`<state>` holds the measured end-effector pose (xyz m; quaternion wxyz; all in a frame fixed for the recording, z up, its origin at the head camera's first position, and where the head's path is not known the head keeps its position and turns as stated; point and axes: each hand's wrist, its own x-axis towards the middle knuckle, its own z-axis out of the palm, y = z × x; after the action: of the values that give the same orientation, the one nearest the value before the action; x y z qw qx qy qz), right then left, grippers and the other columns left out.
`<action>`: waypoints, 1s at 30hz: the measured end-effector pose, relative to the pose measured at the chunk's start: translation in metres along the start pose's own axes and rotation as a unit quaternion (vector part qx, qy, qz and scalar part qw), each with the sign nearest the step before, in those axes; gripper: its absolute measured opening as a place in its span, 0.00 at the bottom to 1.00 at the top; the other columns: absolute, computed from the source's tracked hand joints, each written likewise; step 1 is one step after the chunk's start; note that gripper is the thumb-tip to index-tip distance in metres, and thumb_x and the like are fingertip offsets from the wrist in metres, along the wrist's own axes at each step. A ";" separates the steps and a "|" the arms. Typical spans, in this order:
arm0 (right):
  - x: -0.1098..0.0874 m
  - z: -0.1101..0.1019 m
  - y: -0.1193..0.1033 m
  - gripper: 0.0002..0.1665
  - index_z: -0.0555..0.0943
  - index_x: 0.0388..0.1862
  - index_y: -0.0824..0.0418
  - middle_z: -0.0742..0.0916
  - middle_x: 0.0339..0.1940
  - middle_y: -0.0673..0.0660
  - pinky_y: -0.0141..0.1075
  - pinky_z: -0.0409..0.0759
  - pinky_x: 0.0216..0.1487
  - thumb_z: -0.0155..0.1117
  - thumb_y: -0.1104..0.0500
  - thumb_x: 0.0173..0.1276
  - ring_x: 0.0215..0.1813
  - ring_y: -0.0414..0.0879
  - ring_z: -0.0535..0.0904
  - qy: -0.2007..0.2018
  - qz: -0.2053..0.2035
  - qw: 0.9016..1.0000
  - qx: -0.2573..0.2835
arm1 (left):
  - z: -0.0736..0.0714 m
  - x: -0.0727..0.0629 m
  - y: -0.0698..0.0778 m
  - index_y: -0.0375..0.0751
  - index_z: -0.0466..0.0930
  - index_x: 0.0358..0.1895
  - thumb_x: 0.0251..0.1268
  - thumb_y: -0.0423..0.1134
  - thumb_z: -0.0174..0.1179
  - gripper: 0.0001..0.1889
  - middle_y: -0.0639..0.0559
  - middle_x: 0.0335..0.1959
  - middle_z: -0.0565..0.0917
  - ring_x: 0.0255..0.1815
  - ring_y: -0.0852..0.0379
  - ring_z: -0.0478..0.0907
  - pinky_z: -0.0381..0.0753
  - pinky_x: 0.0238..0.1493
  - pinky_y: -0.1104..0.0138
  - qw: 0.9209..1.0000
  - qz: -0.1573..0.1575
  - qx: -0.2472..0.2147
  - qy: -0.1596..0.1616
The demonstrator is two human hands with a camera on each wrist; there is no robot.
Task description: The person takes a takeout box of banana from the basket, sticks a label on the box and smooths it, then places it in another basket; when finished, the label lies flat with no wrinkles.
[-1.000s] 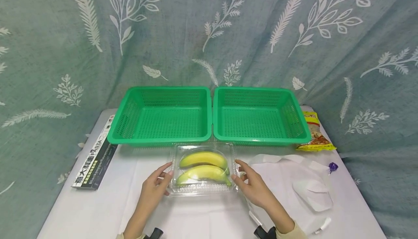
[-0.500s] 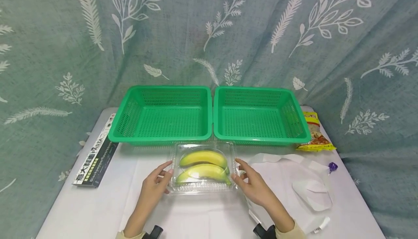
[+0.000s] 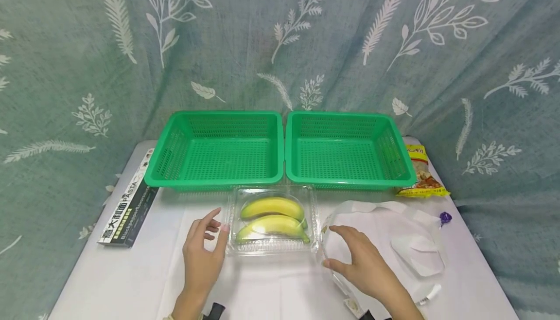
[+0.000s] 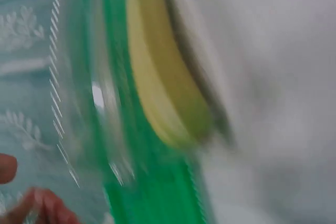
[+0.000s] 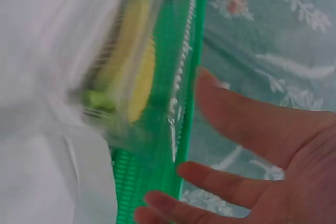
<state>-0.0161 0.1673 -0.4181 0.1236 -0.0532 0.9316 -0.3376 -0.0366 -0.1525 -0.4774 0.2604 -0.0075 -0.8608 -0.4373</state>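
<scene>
Pasta box: at the far left of the table I see a long black and white pasta box (image 3: 129, 204) lying flat, well apart from my hands.
Left basket: a green basket (image 3: 216, 148) sits at the back of the table, its right rim touching or just beside the second basket.
Left hand: my left hand (image 3: 202, 251) is just left of the clear box, fingers straight and relaxed, gripping nothing; the fingertips (image 3: 224, 228) are at the box's left edge, and I cannot tell whether they touch it. The left wrist view is too blurred to settle it.
Clear box: the clear plastic box (image 3: 272, 219) rests on the white table (image 3: 127, 276) right in front of the two baskets, between my hands, lid shut.
Bananas: two yellow-green bananas (image 3: 272, 218) lie side by side inside it, long ways across.
Right basket: the second green basket (image 3: 346, 148) stands behind the clear box and to its right.
Right hand: my right hand (image 3: 365, 264) is apart from the box's right edge, fingers spread and loosely bent, holding nothing, over a white plastic bag (image 3: 395, 237).
Snack packet: a yellow snack packet (image 3: 422, 174) lies just beside the right basket's outer rim.
Purple bit: a small purple thing (image 3: 446, 220) lies at the bag's far right edge; I cannot tell what it is.
</scene>
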 end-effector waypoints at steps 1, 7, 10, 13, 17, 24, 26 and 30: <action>-0.004 0.001 0.001 0.40 0.76 0.66 0.51 0.80 0.67 0.54 0.58 0.79 0.61 0.79 0.45 0.55 0.67 0.57 0.76 0.005 0.002 1.000 -0.026 | 0.005 -0.002 0.007 0.38 0.81 0.58 0.61 0.27 0.67 0.21 0.50 0.37 0.81 0.39 0.64 0.76 0.75 0.39 0.80 0.999 0.032 -0.026 -0.010; -0.021 0.026 0.010 0.34 0.83 0.48 0.56 0.86 0.51 0.51 0.45 0.85 0.41 0.86 0.54 0.39 0.51 0.48 0.79 0.004 -0.021 0.990 -0.139 | 0.034 -0.023 0.048 0.45 0.84 0.56 0.69 0.36 0.63 0.14 0.55 0.32 0.83 0.31 0.71 0.76 0.81 0.33 0.74 0.925 -0.010 -0.190 -0.330; -0.024 0.037 0.018 0.29 0.84 0.40 0.57 0.86 0.43 0.49 0.39 0.85 0.37 0.86 0.56 0.36 0.42 0.42 0.77 0.020 -0.041 0.984 -0.173 | 0.051 -0.029 0.057 0.46 0.82 0.59 0.71 0.42 0.62 0.16 0.56 0.33 0.83 0.32 0.72 0.76 0.81 0.37 0.74 0.863 -0.044 -0.183 -0.469; -0.023 0.043 0.026 0.23 0.84 0.34 0.58 0.85 0.34 0.48 0.34 0.84 0.34 0.85 0.59 0.37 0.34 0.38 0.73 0.038 -0.062 0.979 -0.188 | 0.069 -0.034 0.060 0.45 0.79 0.63 0.70 0.42 0.62 0.20 0.56 0.37 0.84 0.36 0.73 0.76 0.80 0.40 0.76 0.838 -0.009 -0.162 -0.521; -0.021 0.042 0.032 0.15 0.84 0.32 0.59 0.85 0.30 0.49 0.31 0.83 0.32 0.82 0.62 0.45 0.30 0.36 0.73 0.044 -0.068 0.979 -0.189 | 0.088 -0.041 0.067 0.48 0.74 0.68 0.67 0.40 0.64 0.26 0.57 0.42 0.84 0.37 0.74 0.75 0.77 0.39 0.77 0.844 0.018 -0.096 -0.528; -0.024 0.033 0.040 0.07 0.87 0.39 0.57 0.87 0.32 0.46 0.28 0.80 0.31 0.73 0.62 0.60 0.31 0.35 0.76 0.030 -0.071 0.982 -0.173 | 0.109 -0.055 0.076 0.48 0.78 0.63 0.65 0.34 0.62 0.22 0.60 0.34 0.83 0.28 0.75 0.68 0.73 0.33 0.80 0.871 0.085 -0.004 -0.485; -0.025 0.033 0.043 0.07 0.87 0.40 0.57 0.87 0.33 0.46 0.28 0.80 0.32 0.72 0.62 0.62 0.31 0.35 0.77 0.027 -0.074 0.983 -0.167 | 0.115 -0.057 0.076 0.46 0.83 0.55 0.66 0.32 0.61 0.15 0.61 0.28 0.80 0.24 0.75 0.64 0.70 0.29 0.81 0.882 0.102 -0.004 -0.460; -0.026 0.034 0.044 0.10 0.87 0.43 0.57 0.88 0.35 0.47 0.34 0.84 0.34 0.71 0.61 0.63 0.34 0.40 0.82 0.032 -0.057 0.987 -0.147 | 0.124 -0.061 0.075 0.44 0.86 0.41 0.70 0.35 0.60 0.05 0.63 0.20 0.75 0.20 0.75 0.60 0.67 0.24 0.82 0.896 0.099 -0.008 -0.432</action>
<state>0.0173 0.1849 -0.4666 0.0654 -0.1135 0.9701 -0.2046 -0.0208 0.0010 -0.5083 -0.0954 -0.2829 -0.8798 -0.3700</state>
